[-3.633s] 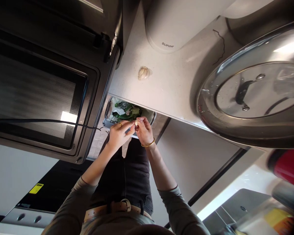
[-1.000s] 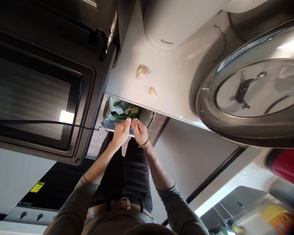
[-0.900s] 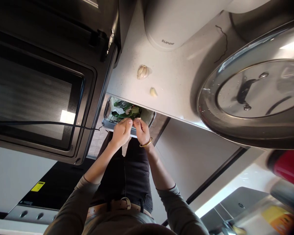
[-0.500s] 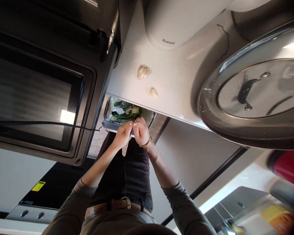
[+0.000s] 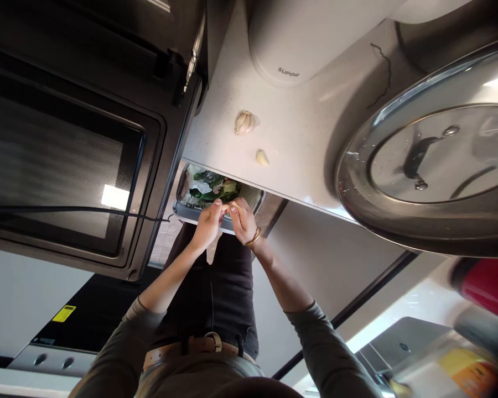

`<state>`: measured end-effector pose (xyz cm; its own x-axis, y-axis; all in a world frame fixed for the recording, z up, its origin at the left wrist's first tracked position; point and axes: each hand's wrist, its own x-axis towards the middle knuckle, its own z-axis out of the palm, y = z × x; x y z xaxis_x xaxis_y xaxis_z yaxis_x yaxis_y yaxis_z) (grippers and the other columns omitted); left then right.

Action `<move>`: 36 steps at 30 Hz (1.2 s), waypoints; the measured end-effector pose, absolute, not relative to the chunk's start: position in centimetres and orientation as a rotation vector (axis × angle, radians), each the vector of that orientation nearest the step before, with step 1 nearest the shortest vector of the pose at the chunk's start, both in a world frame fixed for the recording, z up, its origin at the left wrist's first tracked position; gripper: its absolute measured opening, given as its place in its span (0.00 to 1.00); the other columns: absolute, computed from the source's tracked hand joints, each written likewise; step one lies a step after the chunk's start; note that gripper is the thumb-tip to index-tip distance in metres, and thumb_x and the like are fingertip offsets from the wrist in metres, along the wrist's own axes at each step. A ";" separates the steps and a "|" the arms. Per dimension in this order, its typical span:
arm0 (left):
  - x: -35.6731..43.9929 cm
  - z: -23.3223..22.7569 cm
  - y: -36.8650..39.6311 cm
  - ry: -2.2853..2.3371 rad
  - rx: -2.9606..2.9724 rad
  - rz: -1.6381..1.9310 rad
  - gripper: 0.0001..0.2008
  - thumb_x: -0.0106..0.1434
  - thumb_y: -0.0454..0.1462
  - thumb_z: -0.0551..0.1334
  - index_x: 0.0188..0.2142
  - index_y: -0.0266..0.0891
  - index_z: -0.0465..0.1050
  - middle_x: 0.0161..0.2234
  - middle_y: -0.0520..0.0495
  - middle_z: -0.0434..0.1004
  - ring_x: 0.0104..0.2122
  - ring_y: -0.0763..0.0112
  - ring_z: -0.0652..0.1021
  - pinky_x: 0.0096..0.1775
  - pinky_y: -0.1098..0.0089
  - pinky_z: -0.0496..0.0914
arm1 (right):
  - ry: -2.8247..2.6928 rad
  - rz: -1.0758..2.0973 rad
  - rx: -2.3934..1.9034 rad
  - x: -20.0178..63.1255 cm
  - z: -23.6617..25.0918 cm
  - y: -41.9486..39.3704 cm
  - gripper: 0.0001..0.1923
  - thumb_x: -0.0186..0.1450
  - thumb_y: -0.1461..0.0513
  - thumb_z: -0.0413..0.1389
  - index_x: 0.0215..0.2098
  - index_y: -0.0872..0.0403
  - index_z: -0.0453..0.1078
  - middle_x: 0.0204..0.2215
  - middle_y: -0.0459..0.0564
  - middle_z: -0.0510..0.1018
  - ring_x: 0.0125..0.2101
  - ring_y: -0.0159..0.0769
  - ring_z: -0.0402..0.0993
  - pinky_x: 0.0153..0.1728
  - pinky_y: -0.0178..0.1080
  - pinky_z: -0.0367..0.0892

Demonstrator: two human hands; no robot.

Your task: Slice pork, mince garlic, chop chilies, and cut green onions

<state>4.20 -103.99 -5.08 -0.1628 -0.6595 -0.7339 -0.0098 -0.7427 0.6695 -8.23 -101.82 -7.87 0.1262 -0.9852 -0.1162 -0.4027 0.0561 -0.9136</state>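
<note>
Fingers of the left hand point(image 5: 206, 225) and right hand point(image 5: 244, 224) are pinched narrow on a small, pale, mostly hidden piece point(image 5: 226, 208) directly between them, neither hand nearer, long axis indeterminable, seen against the near side of a grey rectangular bin point(image 5: 191, 214).

So both arms reach up from the bottom of the frame, left forearm point(image 5: 170, 282) and right forearm point(image 5: 284, 276) angling inward. Left hand point(image 5: 208, 222) and right hand point(image 5: 243, 222) basically meet mid-frame, fingers curled, thumbs pinching.
</note>
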 end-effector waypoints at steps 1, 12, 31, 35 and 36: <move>4.2 -5.1 -104.0 -0.937 1.689 -1.804 0.25 0.60 0.57 0.52 0.21 0.39 0.63 0.19 0.52 0.62 0.21 0.76 0.65 0.24 0.72 0.60 | 1.412 -0.822 -1.409 -8.1 -7.6 -101.8 0.19 0.70 0.57 0.36 0.28 0.51 0.62 0.27 0.49 0.67 0.31 0.37 0.63 0.35 0.42 0.62; 5.8 -5.0 -104.9 -1.764 1.547 -1.397 0.22 0.67 0.47 0.47 0.23 0.40 0.68 0.23 0.48 0.71 0.25 0.71 0.72 0.31 0.70 0.63 | 1.343 -0.861 -1.242 -8.9 -6.3 -102.1 0.13 0.68 0.55 0.45 0.31 0.51 0.67 0.26 0.48 0.71 0.28 0.33 0.67 0.31 0.39 0.65; 4.8 -4.3 -103.8 -1.478 1.492 -1.454 0.24 0.68 0.48 0.43 0.21 0.39 0.58 0.22 0.51 0.61 0.24 0.74 0.65 0.30 0.71 0.62 | 1.428 -0.800 -0.823 -7.2 -8.0 -99.6 0.21 0.63 0.49 0.48 0.22 0.54 0.65 0.17 0.43 0.64 0.20 0.27 0.58 0.23 0.33 0.57; 4.9 -5.5 -103.6 -1.210 1.576 -1.667 0.26 0.66 0.53 0.43 0.20 0.39 0.56 0.20 0.53 0.57 0.22 0.77 0.62 0.26 0.73 0.59 | 1.590 -0.689 -0.759 -7.3 -7.7 -100.5 0.27 0.63 0.45 0.48 0.14 0.54 0.60 0.12 0.42 0.59 0.16 0.26 0.55 0.21 0.33 0.54; 4.9 -5.7 -103.6 -1.192 1.592 -1.690 0.26 0.66 0.53 0.44 0.20 0.38 0.56 0.19 0.53 0.57 0.21 0.78 0.62 0.26 0.73 0.59 | 1.595 -0.702 -0.752 -7.3 -7.5 -100.8 0.28 0.63 0.45 0.47 0.14 0.53 0.59 0.12 0.42 0.59 0.17 0.26 0.55 0.22 0.34 0.54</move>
